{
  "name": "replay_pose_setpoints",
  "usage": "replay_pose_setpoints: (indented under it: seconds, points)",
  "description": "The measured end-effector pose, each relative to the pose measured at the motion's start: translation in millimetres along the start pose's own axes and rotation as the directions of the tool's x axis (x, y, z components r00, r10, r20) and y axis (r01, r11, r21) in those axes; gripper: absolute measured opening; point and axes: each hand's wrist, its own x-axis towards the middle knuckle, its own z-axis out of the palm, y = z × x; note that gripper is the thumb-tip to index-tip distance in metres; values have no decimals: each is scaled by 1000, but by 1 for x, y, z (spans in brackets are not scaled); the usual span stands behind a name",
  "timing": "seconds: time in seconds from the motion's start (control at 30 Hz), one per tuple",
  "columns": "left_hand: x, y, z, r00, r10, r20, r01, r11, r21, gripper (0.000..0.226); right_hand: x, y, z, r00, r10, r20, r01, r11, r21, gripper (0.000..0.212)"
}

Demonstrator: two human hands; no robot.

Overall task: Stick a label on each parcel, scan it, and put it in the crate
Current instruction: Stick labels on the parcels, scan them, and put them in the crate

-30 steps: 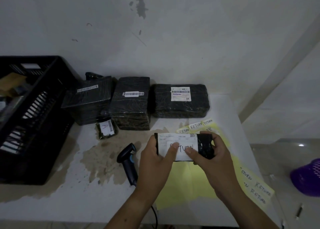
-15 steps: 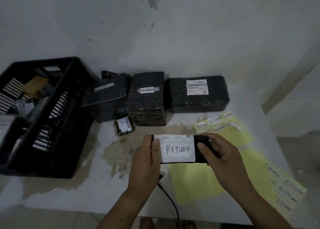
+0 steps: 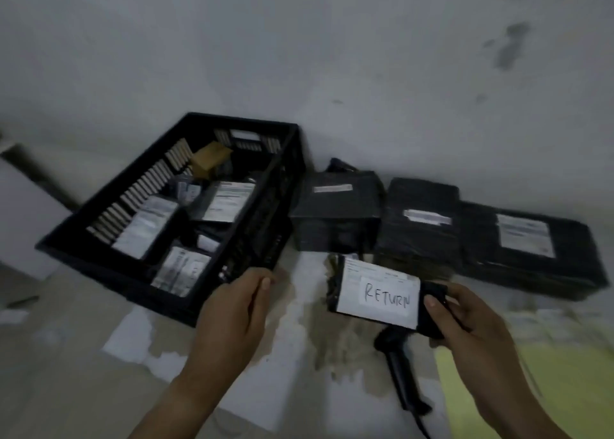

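**Holding a labelled parcel to the right of the crate**

Right hand point(image 3: 471, 325): thumb on top and fingers underneath, pinching the right end of a small black parcel point(image 3: 336, 289). The parcel is lifted off the table point(image 3: 83, 372), to the right of the crate point(image 3: 265, 229) and apart from it, slightly tilted. Its face is turned up to the camera. A white slip covers most of that face, and on it sits a handwritten label point(image 3: 387, 296) reading RETURN.

Left hand point(image 3: 236, 309): at the crate's near right corner, back of the hand up, fingers loosely bent, thumb pointing right. Nothing is seen in it. Cannot tell whether it touches the crate's rim.

Crate: black, slatted walls, set at an angle against the wall. Inside are several flat parcels with white labels face up, e.g. one near the right wall point(image 3: 227, 201) and one at the near end point(image 3: 182, 270). A brown box point(image 3: 211, 159) sits at the far end. The print on all of them is too blurred to read.

Right of the crate, in a row along the wall, are three black wrapped parcels. The first point(image 3: 335, 212) is just beside the crate's right wall, then a second point(image 3: 418, 229), then a wide flat one point(image 3: 531, 255) farthest out. Each has a white label on top.

Scanner point(image 3: 398, 365): black, lying on the table right of the crate and nearer the person. Its head is partly hidden under the held parcel.

Yellow sheet point(image 3: 548, 388): well to the right of the crate, under the right forearm.

The table surface shows a brown stained patch point(image 3: 319, 345) just right of the crate's near corner.
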Motion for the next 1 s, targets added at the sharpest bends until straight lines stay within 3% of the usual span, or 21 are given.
replay_pose_setpoints:
  seconds: [0.2, 0.37, 0.43, 0.53, 0.63, 0.77, 0.87, 1.0]
  points:
    - [10, -154, -94, 988, -56, -147, 75, 988, 132, 31, 14, -26, 104, 995, 64, 73, -66, 998, 23, 18]
    - [0, -251, -119, 997, -42, -64, 62, 927, 371, 36, 33, -57, 188, 981, 89, 171, -93, 996, 17, 20]
    - [3, -265, -120, 1000, -3, -24, 12, 923, 383, 36, 39, -71, 215, 978, 65, 197, -62, 998, -21, 17]
    - [32, -283, -130, 999, -23, 22, 14, 938, 347, 43, 51, -92, 248, 970, -83, 229, 128, 974, -189, 5]
    - [57, -301, -140, 996, -34, 85, 3, 941, 339, 56, 64, -111, 283, 926, -218, 310, 312, 902, -298, 7]
    - [67, -307, -138, 994, -39, 106, -2, 931, 365, 64, 92, -125, 334, 813, -281, 510, 513, 760, -399, 30]
    - [66, -308, -135, 996, -33, 77, 5, 939, 344, 62, 116, -116, 370, 719, -229, 656, 650, 556, -519, 36]
    - [67, -309, -135, 997, -28, 70, 4, 947, 321, 58, 141, -93, 404, 670, -42, 741, 703, 355, -616, 34]
